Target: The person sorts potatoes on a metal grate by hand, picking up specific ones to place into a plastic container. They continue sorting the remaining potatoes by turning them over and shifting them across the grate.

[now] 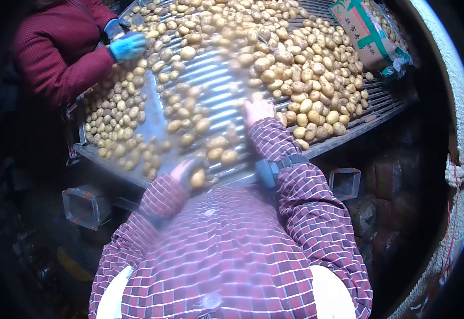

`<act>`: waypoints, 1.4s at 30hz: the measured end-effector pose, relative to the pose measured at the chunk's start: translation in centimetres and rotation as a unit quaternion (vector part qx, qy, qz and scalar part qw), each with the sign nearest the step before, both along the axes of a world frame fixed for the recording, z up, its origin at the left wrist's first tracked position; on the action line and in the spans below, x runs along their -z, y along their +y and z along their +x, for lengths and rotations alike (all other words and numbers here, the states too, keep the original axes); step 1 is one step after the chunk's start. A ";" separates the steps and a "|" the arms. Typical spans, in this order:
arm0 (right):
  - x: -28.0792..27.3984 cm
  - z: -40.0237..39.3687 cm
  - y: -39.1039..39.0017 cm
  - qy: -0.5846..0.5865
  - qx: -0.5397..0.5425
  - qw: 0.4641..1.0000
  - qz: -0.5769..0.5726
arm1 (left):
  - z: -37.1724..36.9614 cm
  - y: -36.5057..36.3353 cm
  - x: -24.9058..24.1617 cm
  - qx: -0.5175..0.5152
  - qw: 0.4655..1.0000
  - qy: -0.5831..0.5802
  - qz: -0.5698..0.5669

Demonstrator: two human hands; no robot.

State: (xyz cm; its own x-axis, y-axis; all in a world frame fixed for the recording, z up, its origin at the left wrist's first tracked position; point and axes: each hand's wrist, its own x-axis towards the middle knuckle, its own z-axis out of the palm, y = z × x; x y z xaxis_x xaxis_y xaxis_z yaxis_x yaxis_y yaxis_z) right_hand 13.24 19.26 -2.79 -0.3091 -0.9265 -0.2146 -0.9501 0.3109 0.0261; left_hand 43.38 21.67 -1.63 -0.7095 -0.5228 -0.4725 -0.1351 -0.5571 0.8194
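Observation:
A wide metal roller table [226,109] carries many small yellow potatoes [306,69], blurred where they roll. My left hand [187,171] is at the near edge, curled around one potato [197,178]. My right hand [257,110] reaches farther out over the rollers, fingers spread flat among moving potatoes, holding nothing that I can see. Both my sleeves are plaid red and white.
Another person in a dark red sweater stands at the far left, a blue-gloved hand [128,45] on the potatoes. A cardboard box [367,32] lies at the table's far right corner. Square metal chutes [86,206] hang under the near edge.

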 end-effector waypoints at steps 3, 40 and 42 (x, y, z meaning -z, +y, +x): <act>-1.9 1.9 -0.4 -0.017 0.029 0.999 0.010 | 1.3 -1.8 6.1 -0.036 0.998 -0.041 -0.010; -1.8 8.5 5.5 -0.274 -0.013 0.953 0.125 | 7.5 -2.9 0.4 -0.387 0.859 0.255 0.221; -2.1 6.4 5.6 -0.609 0.102 0.779 0.111 | 10.1 -2.5 2.7 -0.317 0.848 0.336 0.261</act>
